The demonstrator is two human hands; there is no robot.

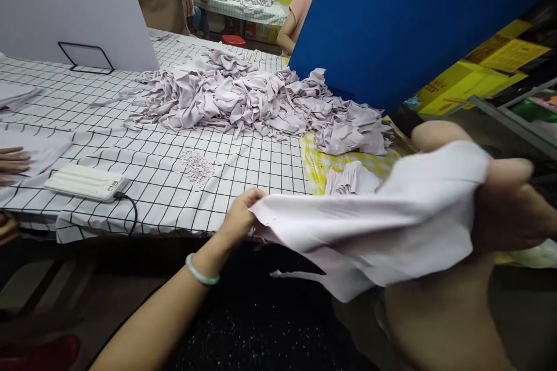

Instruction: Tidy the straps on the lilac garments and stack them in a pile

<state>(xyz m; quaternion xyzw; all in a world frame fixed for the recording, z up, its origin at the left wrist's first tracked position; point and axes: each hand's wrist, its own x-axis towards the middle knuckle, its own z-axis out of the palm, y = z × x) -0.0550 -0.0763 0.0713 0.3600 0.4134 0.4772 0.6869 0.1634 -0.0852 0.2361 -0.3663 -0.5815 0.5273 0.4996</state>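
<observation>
A pale lilac-grey piece of fabric (348, 226) is stretched between my two hands, above my lap and the table's front edge. My left hand (240, 214), with a pale green bangle at the wrist, pinches its left corner. At the far right my right hand (513, 203) grips the other end, close to the camera and blurred; the cloth covers part of its fingers. A thin strip of the cloth dangles below. Just behind it lies a small stack of cut fabric pieces (352, 178) on a yellow checked cloth (315, 156).
A large heap of fabric pieces (226, 95) spreads across the grid-patterned tablecloth (274, 162). Small scraps (198, 168) lie nearer. A white power bank (87, 181) with a cable sits left, beside a co-worker's hand (13, 161). White (73, 6) and blue (383, 23) panels stand behind.
</observation>
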